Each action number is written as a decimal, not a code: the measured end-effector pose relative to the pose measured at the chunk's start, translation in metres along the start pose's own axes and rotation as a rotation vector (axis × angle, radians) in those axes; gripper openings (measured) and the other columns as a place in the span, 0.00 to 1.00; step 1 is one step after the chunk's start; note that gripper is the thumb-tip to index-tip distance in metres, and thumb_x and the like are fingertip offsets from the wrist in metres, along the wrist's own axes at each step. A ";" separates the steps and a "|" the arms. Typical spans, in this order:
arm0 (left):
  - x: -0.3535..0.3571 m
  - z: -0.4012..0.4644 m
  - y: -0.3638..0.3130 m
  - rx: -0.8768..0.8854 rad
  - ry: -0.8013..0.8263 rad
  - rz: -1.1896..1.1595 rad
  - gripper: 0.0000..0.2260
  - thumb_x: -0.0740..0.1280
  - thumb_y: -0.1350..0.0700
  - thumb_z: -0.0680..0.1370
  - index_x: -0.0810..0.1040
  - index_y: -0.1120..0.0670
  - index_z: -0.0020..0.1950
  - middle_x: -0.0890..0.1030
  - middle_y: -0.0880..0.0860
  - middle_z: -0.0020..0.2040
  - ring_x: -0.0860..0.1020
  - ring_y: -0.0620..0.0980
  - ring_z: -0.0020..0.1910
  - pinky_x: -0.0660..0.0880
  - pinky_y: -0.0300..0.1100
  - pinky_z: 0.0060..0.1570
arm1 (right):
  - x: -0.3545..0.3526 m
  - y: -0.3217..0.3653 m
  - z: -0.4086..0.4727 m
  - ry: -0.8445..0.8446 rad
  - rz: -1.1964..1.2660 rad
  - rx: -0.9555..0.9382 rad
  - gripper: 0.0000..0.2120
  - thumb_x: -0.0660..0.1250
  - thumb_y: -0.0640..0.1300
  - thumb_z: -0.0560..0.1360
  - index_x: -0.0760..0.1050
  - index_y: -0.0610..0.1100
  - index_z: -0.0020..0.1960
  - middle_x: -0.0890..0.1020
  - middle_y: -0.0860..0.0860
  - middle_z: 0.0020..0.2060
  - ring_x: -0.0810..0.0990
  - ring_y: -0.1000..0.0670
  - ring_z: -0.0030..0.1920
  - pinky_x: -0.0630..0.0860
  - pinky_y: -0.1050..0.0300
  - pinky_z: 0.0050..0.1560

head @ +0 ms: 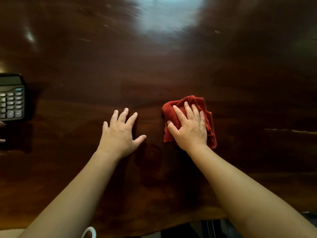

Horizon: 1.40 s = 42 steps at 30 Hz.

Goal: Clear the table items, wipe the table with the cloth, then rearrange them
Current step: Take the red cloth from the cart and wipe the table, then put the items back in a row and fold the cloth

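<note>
A crumpled red cloth [173,107] lies on the dark glossy wooden table [154,69], right of centre. My right hand [190,126] lies flat on top of the cloth, palm down, pressing it onto the wood with the fingers spread. My left hand [121,132] rests palm down on the bare table a short way left of the cloth, fingers apart, holding nothing. A black calculator [11,98] lies at the table's left edge, cut off by the frame.
A white curved rim, perhaps a cup handle [89,232], shows at the near edge below my left forearm. The table's near edge [154,227] runs along the bottom. A bright light reflects off the far middle of the tabletop.
</note>
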State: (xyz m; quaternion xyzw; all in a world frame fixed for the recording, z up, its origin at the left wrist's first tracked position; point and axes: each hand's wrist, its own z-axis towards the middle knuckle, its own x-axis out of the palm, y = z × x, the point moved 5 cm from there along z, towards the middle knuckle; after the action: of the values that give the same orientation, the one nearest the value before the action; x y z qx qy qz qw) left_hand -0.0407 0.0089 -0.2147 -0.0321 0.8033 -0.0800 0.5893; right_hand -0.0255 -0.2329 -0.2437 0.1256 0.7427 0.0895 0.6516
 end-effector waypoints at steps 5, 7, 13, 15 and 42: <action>0.007 0.001 -0.005 -0.005 0.033 0.033 0.40 0.61 0.29 0.72 0.55 0.44 0.80 0.52 0.51 0.81 0.48 0.57 0.80 0.59 0.64 0.72 | 0.000 0.000 0.000 0.024 -0.016 -0.002 0.34 0.52 0.70 0.77 0.55 0.62 0.80 0.54 0.50 0.83 0.45 0.48 0.82 0.35 0.47 0.79; 0.006 0.001 -0.006 -0.006 0.030 0.032 0.40 0.61 0.30 0.72 0.55 0.44 0.80 0.53 0.52 0.81 0.48 0.57 0.80 0.59 0.63 0.72 | 0.000 0.000 0.000 0.026 -0.017 -0.008 0.34 0.51 0.70 0.77 0.55 0.62 0.81 0.53 0.50 0.83 0.45 0.48 0.82 0.36 0.46 0.79; 0.004 -0.006 -0.007 -0.024 0.016 0.009 0.39 0.62 0.32 0.73 0.56 0.45 0.80 0.55 0.52 0.81 0.50 0.57 0.79 0.60 0.62 0.71 | 0.003 -0.001 0.000 0.076 -0.082 -0.021 0.36 0.46 0.72 0.76 0.50 0.60 0.82 0.49 0.49 0.83 0.42 0.46 0.82 0.36 0.43 0.79; 0.000 -0.011 -0.004 -0.059 0.011 -0.011 0.39 0.63 0.32 0.73 0.57 0.45 0.80 0.55 0.52 0.81 0.50 0.56 0.79 0.60 0.62 0.72 | 0.003 0.000 0.001 0.120 -0.099 -0.032 0.37 0.45 0.72 0.76 0.48 0.60 0.82 0.47 0.48 0.83 0.41 0.46 0.82 0.35 0.42 0.79; -0.113 -0.163 0.242 -0.667 -0.470 -0.256 0.41 0.69 0.34 0.71 0.60 0.55 0.75 0.69 0.61 0.72 0.66 0.61 0.72 0.70 0.57 0.65 | -0.048 0.257 -0.001 0.295 -0.037 -0.421 0.46 0.69 0.70 0.70 0.54 0.58 0.81 0.65 0.54 0.77 0.62 0.47 0.76 0.71 0.44 0.68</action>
State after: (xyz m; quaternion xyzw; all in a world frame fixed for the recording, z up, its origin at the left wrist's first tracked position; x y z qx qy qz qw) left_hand -0.1515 0.2785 -0.1008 -0.3377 0.6186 0.1215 0.6990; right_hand -0.0031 -0.0024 -0.1215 -0.0407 0.7969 0.2474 0.5497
